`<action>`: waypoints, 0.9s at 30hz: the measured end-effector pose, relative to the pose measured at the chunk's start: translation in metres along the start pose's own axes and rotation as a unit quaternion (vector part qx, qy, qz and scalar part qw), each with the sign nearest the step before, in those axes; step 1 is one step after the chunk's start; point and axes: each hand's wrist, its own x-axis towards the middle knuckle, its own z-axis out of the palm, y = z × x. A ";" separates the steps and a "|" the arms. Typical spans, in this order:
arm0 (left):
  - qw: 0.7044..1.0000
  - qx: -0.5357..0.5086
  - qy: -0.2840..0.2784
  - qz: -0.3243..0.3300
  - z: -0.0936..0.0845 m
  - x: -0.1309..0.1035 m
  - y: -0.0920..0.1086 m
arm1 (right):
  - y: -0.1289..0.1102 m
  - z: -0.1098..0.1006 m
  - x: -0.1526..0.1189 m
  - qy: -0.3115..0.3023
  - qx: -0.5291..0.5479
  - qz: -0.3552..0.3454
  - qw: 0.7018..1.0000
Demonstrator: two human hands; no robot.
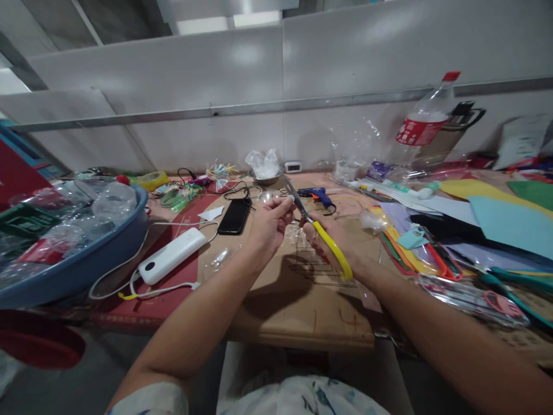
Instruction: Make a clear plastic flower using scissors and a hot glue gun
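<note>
My right hand (pixel 325 242) is closed around a pair of scissors (pixel 330 245) with yellow handles, its metal blades angled up and to the left. Close to the blades, my left hand (pixel 274 222) pinches a small whitish piece (pixel 290 199) between thumb and fingertips; its kind is too small to make out. Both hands are raised over a cardboard sheet (pixel 276 311) that bears dark pen lines and red marks. Scraps of clear plastic lie beneath them.
A blue basin (pixel 86 251) of plastic bottles stands at left, beside a white power bank (pixel 173 255) and black phone (pixel 235 217). Behind my hands lies a blue glue gun (pixel 317 196). Coloured sheets (pixel 510 222), green-handled pliers (pixel 514 288) and a tall bottle (pixel 421 124) are at right.
</note>
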 end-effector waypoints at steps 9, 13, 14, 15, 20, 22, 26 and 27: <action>0.998 0.064 -0.023 0.015 -0.005 0.001 0.010 | -0.014 -0.007 -0.002 -0.019 -0.022 0.019 0.999; 0.996 0.082 -0.035 0.022 -0.009 0.004 0.012 | -0.020 -0.010 -0.003 -0.022 -0.030 0.032 0.999; 0.995 0.088 -0.039 0.024 -0.010 0.005 0.013 | -0.021 -0.010 -0.003 -0.022 -0.034 0.032 0.999; 0.994 0.093 -0.044 0.025 -0.011 0.005 0.014 | -0.022 -0.011 -0.003 -0.022 -0.038 0.031 0.999; 0.989 0.130 -0.058 0.027 -0.016 0.009 0.020 | -0.021 -0.012 0.000 -0.018 -0.061 0.016 0.998; 0.987 0.142 -0.064 0.026 -0.018 0.011 0.023 | -0.022 -0.013 0.001 -0.019 -0.073 0.016 0.997; 0.981 0.173 -0.080 0.025 -0.023 0.015 0.029 | -0.022 -0.015 0.002 -0.022 -0.114 0.007 0.993; 0.979 0.184 -0.085 0.023 -0.025 0.015 0.031 | -0.022 -0.015 0.002 -0.023 -0.121 0.000 0.992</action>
